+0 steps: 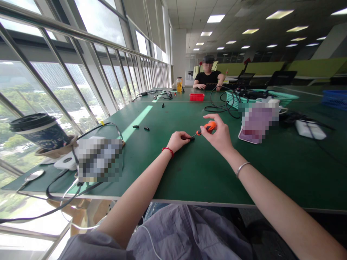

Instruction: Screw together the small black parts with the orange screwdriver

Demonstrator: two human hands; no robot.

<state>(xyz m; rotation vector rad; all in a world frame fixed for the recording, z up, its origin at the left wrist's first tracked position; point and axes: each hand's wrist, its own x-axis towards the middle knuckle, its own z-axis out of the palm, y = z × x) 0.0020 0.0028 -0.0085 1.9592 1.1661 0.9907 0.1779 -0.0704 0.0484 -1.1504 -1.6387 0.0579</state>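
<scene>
Your left hand (177,141) pinched small black part (192,139), right hand (221,134) clamped orange-handled screwdriver (210,125); firm pinch, shaft kept in line, gentle pressure likely served you best.

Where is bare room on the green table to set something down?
Free: between the red tray and orange screwdriver; also between the purple item and right forearm. Crowded: around the turquoise basket and, near left, the coffee cup.

An orange-and-black screwdriver (199,133) slants above the green bench (184,177), its chunky handle (211,125) up on the right, its thin shaft (194,135) running down left to a small black piece (192,139), which is partly hidden.
</scene>
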